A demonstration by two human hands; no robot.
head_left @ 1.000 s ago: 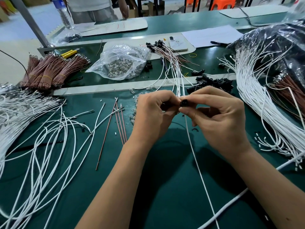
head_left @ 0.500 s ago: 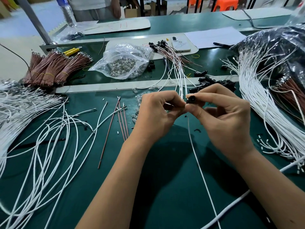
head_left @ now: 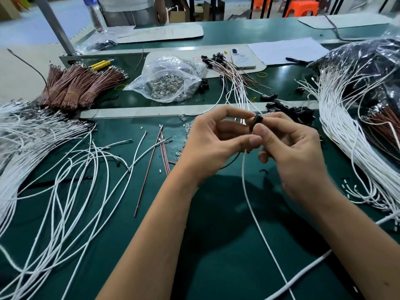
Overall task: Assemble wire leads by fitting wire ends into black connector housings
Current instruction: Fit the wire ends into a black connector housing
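Both hands meet at frame centre, fingertips touching. Right hand [head_left: 290,152] pinches a black connector housing [head_left: 257,121] between thumb and forefinger, held up off the green mat [head_left: 216,245]. Left hand [head_left: 216,144] has thumb and forefinger curled in against the housing's underside, apparently pinching the end of a white wire [head_left: 257,226] that drops from between the hands and runs toward the bottom edge; the exact contact point is hidden by the fingers. A thin dark lead [head_left: 230,162] also trails out below the left palm, so this housing probably has one wire in already. Judged step: seating the white wire's end into the housing, mid-insert; can't tell whether the terminal has gone fully home. Next move likely calls for a straight push along the cavity axis with the right hand bracing, then a light tug to check it holds; a skewed terminal could bend. Supply nearby: pile of spare black housings [head_left: 296,112] just above the right hand, loose white wires [head_left: 65,169] spread at left, a big white wire bundle [head_left: 346,118] at right, brown wire bundles [head_left: 73,87] upper left, a clear bag of metal parts [head_left: 171,81] top centre, and finished leads [head_left: 229,70] fanned out beyond the hands.
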